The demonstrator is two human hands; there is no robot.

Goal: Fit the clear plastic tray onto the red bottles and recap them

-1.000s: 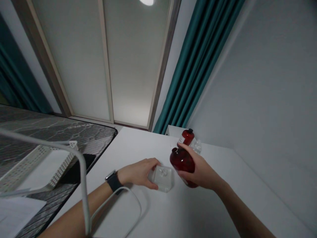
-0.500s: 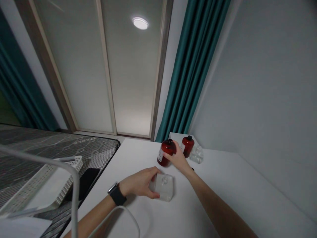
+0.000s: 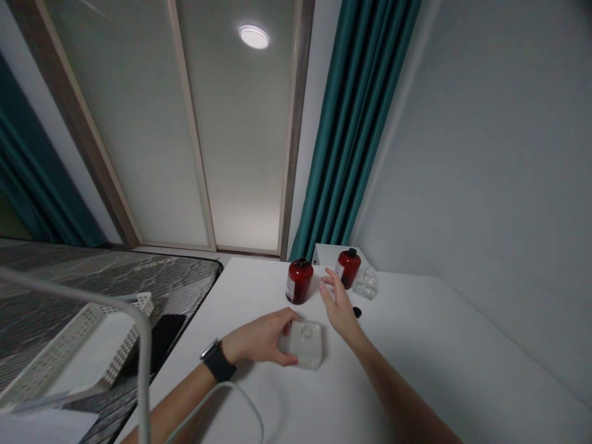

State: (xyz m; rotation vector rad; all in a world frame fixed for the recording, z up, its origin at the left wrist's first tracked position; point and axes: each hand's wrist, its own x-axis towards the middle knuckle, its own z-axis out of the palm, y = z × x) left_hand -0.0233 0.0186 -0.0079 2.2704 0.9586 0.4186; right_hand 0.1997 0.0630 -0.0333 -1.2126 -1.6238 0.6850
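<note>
My left hand (image 3: pixel 261 338) grips the left side of a clear square box (image 3: pixel 305 344) that rests on the white table (image 3: pixel 416 351). A dark watch sits on that wrist. My right hand (image 3: pixel 339 304) hovers open above the table, fingers spread, holding nothing. It is just right of a dark red bottle (image 3: pixel 299 280) that stands upright on the table. A second dark red bottle (image 3: pixel 348 267) with a black cap stands farther back, next to a clear glass object (image 3: pixel 367 284). A small black cap (image 3: pixel 356 312) lies on the table near my right hand.
A white perforated basket (image 3: pixel 78 345) and a black phone (image 3: pixel 160 339) lie on a grey patterned mattress at left. A white tube frame (image 3: pixel 139 345) and a white cable (image 3: pixel 231 394) cross the foreground. Teal curtains, a sliding door and a grey wall stand behind.
My right hand carried the red bottle from above the clear box back to the table, set it upright, and let go. The left hand stayed on the box.
</note>
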